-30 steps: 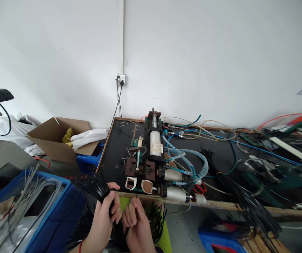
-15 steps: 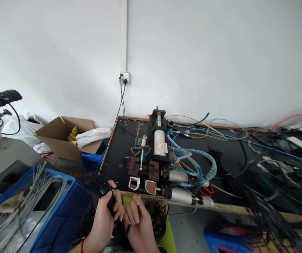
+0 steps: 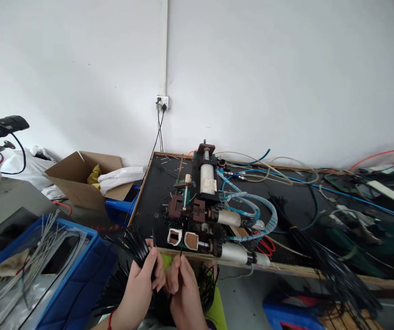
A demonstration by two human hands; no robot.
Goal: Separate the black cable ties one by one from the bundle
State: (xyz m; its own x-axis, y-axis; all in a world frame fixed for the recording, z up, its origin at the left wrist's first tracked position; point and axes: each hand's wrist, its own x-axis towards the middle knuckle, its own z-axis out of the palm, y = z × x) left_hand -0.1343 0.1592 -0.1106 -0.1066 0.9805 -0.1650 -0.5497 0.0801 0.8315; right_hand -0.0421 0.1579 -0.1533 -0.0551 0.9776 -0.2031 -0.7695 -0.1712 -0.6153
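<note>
My left hand (image 3: 146, 270) is closed around a bundle of black cables (image 3: 133, 244), whose ends fan out up and to the left. One cable stands apart, upright above the fingers. My right hand (image 3: 183, 279) is closed in a pinch on a thin black cable (image 3: 180, 252), its tip pointing up at the gap between two white-edged jaw pads (image 3: 191, 240) of the pneumatic machine (image 3: 208, 178). Whether the tip lies inside the gap cannot be made out. Above the pads, two brown jaw blocks (image 3: 198, 210) are close together. More black cables (image 3: 208, 286) hang around my lap.
A blue crate (image 3: 91, 243) with pale wires stands at the left, a cardboard box (image 3: 76, 183) behind it. Air hoses (image 3: 272, 215) loop over the bench (image 3: 148, 201). A tied black cable bundle (image 3: 324, 256) hangs over the right front edge.
The brown jaw blocks and the white-edged pads have moved closer together. Both my hands have shifted slightly, and the right one now pinches a cable up at the pads.
</note>
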